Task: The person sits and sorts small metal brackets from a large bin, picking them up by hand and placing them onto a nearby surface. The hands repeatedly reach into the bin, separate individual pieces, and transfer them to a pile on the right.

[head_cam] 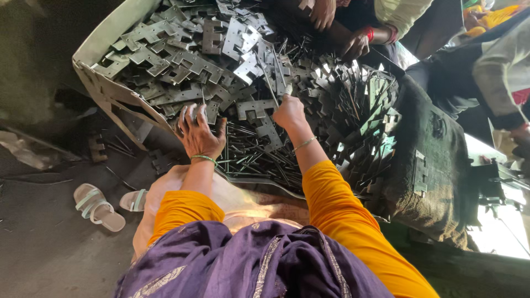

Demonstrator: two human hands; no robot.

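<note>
Left hand (200, 135) gripping plates (190, 113) at tray rim (110, 91), right hand (288, 113) mid-pile — crowded

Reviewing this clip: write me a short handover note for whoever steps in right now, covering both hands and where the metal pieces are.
Left hand: fingers spread, gripping a few flat metal plates at the near edge of the pile.
Right hand: closed around a thin metal piece, exact grip hard to tell.
Stamped plates fill the white sack; thin rods lie below the hands; more plates stand stacked on the dark cloth.
Another person's hands work at the far side.
How much is sorted cannot be told; most pieces remain loose.
</note>
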